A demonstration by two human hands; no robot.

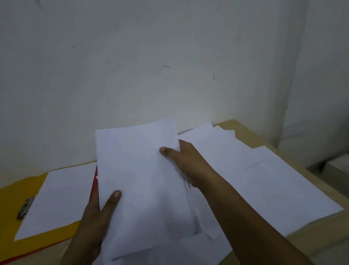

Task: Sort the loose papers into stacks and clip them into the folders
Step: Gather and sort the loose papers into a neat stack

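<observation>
Both hands are on one stack of papers (141, 184), lifted off the desk (238, 124) above its near-middle. My left hand (96, 219) pinches the stack's near-left edge, thumb on top, the other digits hidden beneath; my right hand (184, 161) clamps its far-right edge the same way. I judge I hold it at opposite sides to square the sheets before filing them. More loose papers (257, 173) lie overlapping toward the desk's right edge and under the lifted stack, not yet sorted.

Along the left edge a yellow folder (5, 210) lies open, with white sheets (57, 204) resting on it and a metal clip (25, 207) at their left side; whether the clip grips them I cannot tell. A red folder (94, 188) shows as a sliver from beneath the yellow one.
</observation>
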